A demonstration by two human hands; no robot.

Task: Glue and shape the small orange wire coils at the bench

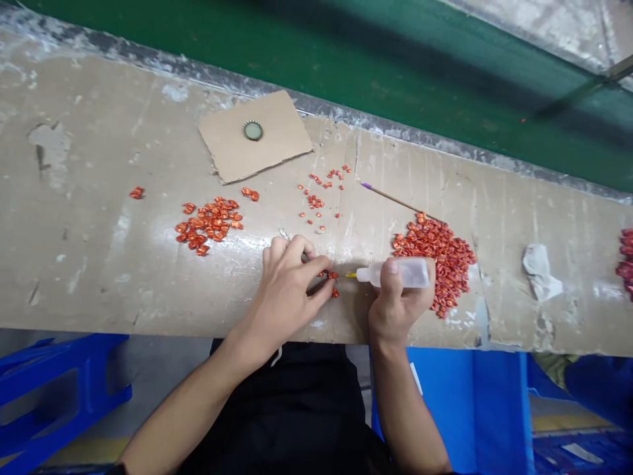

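We clamp a plastic squeeze bottle in our right hand, thumb pressed on its body, its yellow tip aimed at the small red pieces at centre frame, beside our left hand. That hand's fingers curl together there; we cannot tell whether they pinch a piece. A red heap lies right of centre, within easy reach.
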